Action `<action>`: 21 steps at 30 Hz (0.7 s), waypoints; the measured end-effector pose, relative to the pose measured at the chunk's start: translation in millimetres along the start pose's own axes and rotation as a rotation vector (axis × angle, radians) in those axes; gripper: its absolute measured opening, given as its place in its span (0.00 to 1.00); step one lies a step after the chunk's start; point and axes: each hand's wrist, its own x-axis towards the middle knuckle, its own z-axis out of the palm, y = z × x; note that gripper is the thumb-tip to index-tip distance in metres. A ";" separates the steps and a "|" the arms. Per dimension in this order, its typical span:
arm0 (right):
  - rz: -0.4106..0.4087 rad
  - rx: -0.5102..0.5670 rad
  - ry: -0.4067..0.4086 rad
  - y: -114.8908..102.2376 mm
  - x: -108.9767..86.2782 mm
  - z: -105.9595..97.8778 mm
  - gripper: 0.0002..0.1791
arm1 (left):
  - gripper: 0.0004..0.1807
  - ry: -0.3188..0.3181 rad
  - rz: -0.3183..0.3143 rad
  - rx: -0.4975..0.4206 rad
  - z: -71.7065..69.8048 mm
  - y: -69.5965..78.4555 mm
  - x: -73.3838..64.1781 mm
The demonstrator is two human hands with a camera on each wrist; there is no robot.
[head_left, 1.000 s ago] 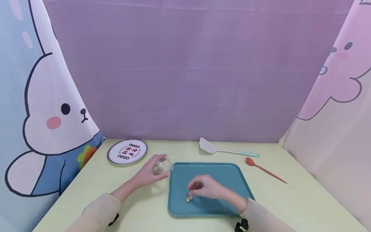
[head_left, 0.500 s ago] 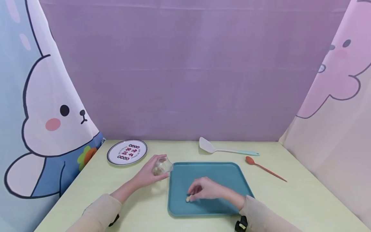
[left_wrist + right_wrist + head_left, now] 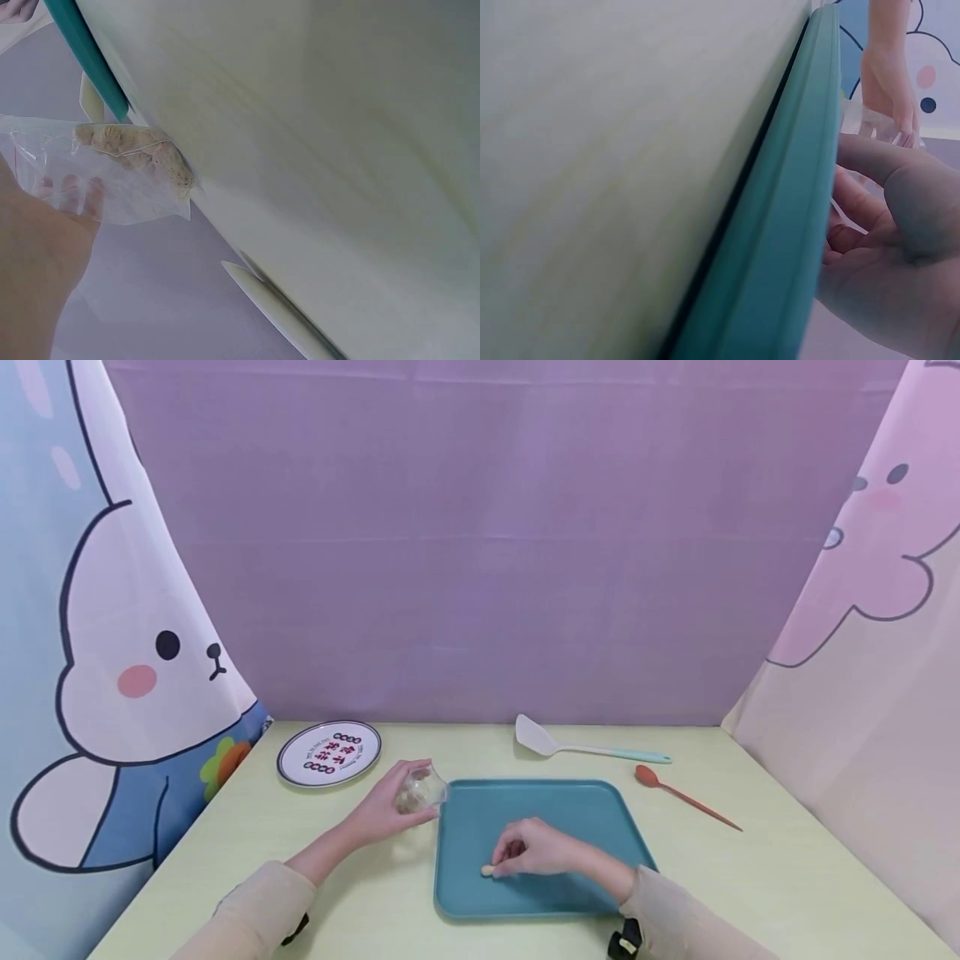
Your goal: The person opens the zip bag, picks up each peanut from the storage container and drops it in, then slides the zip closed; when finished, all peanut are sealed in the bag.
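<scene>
My left hand (image 3: 393, 806) grips a clear plastic zip bag (image 3: 426, 787) just off the left edge of the teal tray (image 3: 551, 810). Several peanuts in their shells (image 3: 172, 166) lie bunched in the bottom of the bag in the left wrist view. On the tray, near its front left, is a single peanut (image 3: 487, 871). My right hand (image 3: 536, 847) pinches that peanut's right end between thumb and fingertips, low over the tray. The tray's rim (image 3: 780, 225) hides the peanut and fingertips in the right wrist view.
At the back left lies a round white plate (image 3: 330, 753) with red lettering. Behind the tray is a white spatula (image 3: 536, 737) with a mint handle end. An orange-red spoon (image 3: 648, 778) slants across the table to the tray's right. Purple cloth (image 3: 480, 543) stands behind the table.
My right hand has come down from above the peanut and taken its end; the peanut has turned to lie nearly sideways. The left hand and bag stay in place.
</scene>
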 end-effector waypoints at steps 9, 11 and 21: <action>0.010 0.010 -0.011 -3.0 -0.7 -1.2 0.06 | 0.41 0.006 0.000 0.018 -0.1 1.6 0.5; 0.006 0.018 -0.018 -2.8 -0.7 -1.2 0.06 | 0.41 0.008 0.004 0.016 -0.4 2.2 0.2; 0.044 0.039 0.014 -3.8 -2.3 -11.3 0.06 | 0.42 0.000 -0.019 -0.001 -0.3 3.4 -0.7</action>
